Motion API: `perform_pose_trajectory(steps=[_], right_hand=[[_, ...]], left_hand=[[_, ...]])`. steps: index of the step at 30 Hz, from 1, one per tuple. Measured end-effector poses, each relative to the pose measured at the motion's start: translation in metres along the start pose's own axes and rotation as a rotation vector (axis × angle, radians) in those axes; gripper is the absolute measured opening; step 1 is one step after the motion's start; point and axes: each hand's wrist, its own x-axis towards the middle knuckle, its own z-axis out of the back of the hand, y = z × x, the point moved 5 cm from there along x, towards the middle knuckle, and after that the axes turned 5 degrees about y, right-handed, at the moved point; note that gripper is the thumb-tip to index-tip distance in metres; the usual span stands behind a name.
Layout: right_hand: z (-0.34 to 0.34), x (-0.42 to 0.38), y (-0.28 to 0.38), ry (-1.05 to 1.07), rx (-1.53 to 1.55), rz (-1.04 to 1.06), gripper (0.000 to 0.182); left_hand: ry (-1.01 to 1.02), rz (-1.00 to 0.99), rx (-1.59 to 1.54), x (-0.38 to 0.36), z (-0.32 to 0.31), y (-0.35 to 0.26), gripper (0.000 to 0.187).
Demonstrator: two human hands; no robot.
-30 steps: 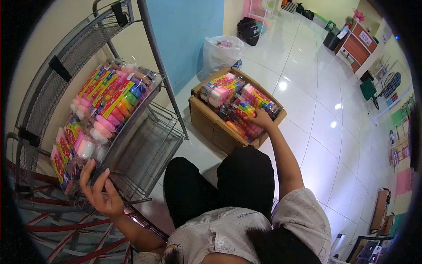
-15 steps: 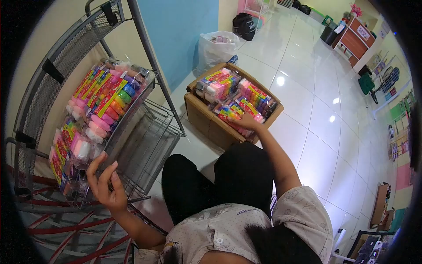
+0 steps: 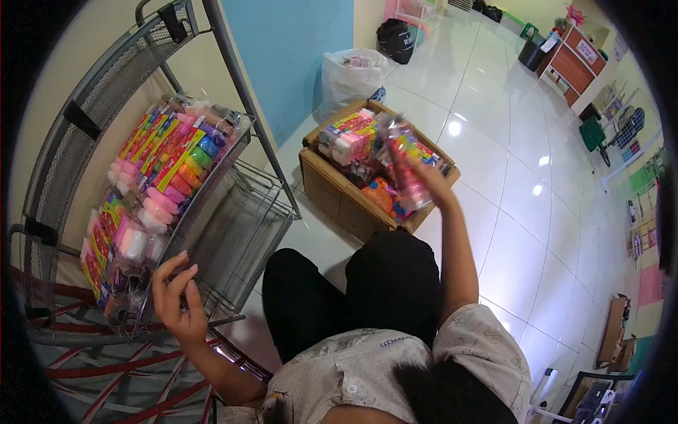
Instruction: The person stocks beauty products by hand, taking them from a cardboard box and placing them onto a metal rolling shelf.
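My right hand [image 3: 429, 180] grips a clear-wrapped pack of colourful pieces [image 3: 404, 159], blurred by motion, raised over the cardboard box [image 3: 332, 191]. More packs [image 3: 349, 138] lie inside the box, and something orange [image 3: 381, 196] shows below the lifted pack. On the left, my left hand [image 3: 180, 300] is held with fingers apart and slightly curled, with nothing in it. It is near the lower edge of the rack's top basket, where rows of wrapped colourful packs [image 3: 169, 159] are stacked.
The grey metal rack [image 3: 265, 148] has a lower wire shelf [image 3: 240, 230]. Behind the box stands a white plastic bag [image 3: 346, 85], with a black bag [image 3: 395, 41] farther back. A reddish-brown counter [image 3: 572, 60] and goods line the far right.
My right hand has lifted a pack from the box and moved slightly up and right, uncovering the orange thing. My left hand has shifted slightly right and down.
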Motion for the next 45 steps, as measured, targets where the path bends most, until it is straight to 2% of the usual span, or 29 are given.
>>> perform_pose_trajectory(steps=[1,2,4,6,9,10,12,13,14,15,18,21,22,24,26,28,31,34,42,44,45], right_hand=[[-0.001,-0.015,0.025,0.095,0.261,-0.044,0.061],[-0.001,-0.027,0.054,0.063,0.41,0.065,0.06],[0.005,-0.035,0.079,0.206,0.64,0.171,0.057],[-0.008,-0.055,0.11,0.24,0.752,0.17,0.064],[-0.036,-0.075,0.125,0.257,0.792,0.141,0.064],[-0.054,-0.084,0.133,0.593,0.863,0.234,0.06],[-0.081,-0.085,0.127,0.638,0.796,0.148,0.058],[-0.102,-0.096,0.136,0.517,0.688,0.106,0.057],[-0.118,-0.106,0.145,0.397,0.581,0.069,0.057],[-0.128,-0.105,0.147,0.434,0.657,0.065,0.051],[-0.135,-0.118,0.162,0.504,0.692,0.021,0.05],[-0.15,-0.13,0.168,0.565,0.596,0.001,0.05],[-0.155,-0.134,0.169,0.576,0.562,-0.007,0.05],[-0.166,-0.146,0.183,0.641,0.364,0.183,0.05],[-0.18,-0.155,0.196,0.621,0.107,0.377,0.05],[-0.185,-0.155,0.201,0.625,0.129,0.408,0.047],[-0.185,-0.157,0.218,0.628,0.11,0.488,0.044],[-0.192,-0.154,0.226,0.688,0.253,0.49,0.044],[-0.199,-0.162,0.246,0.616,0.086,0.532,0.063],[-0.202,-0.176,0.252,0.602,-0.038,0.616,0.076],[-0.204,-0.181,0.256,0.599,-0.1,0.661,0.082]], left_hand=[[0.013,0.007,-0.026,0.002,-0.004,-0.001,0.018],[0.03,0.025,-0.058,0.004,-0.008,-0.001,0.019],[0.058,0.056,-0.125,0.011,-0.021,-0.006,0.02],[0.098,0.123,-0.31,0.021,-0.045,-0.009,0.024],[0.25,0.275,-0.696,0.035,-0.1,-0.026,0.043],[0.293,0.31,-0.894,0.037,-0.124,-0.034,0.051],[0.374,0.35,-1.189,0.04,-0.164,-0.049,0.062],[0.414,0.355,-1.287,0.043,-0.176,-0.056,0.065],[0.386,0.391,-1.295,0.043,-0.182,-0.059,0.063],[0.358,0.427,-1.301,0.043,-0.185,-0.061,0.061],[0.326,0.511,-1.37,0.043,-0.179,-0.058,0.056],[0.301,0.591,-1.446,0.039,-0.171,-0.055,0.056],[0.294,0.557,-1.423,0.04,-0.167,-0.054,0.056],[0.284,0.489,-1.374,0.043,-0.157,-0.053,0.057],[0.142,0.427,-1.366,0.043,-0.154,-0.052,0.058],[0.032,0.391,-1.288,0.044,-0.145,-0.049,0.06],[-0.006,0.388,-1.399,0.044,-0.134,-0.048,0.063],[-0.049,0.405,-1.45,0.045,-0.125,-0.048,0.062],[-0.215,0.439,-1.331,0.042,-0.106,-0.046,0.056],[-0.279,0.41,-1.346,0.04,-0.096,-0.051,0.054],[-0.217,0.338,-1.318,0.039,-0.093,-0.052,0.056]])
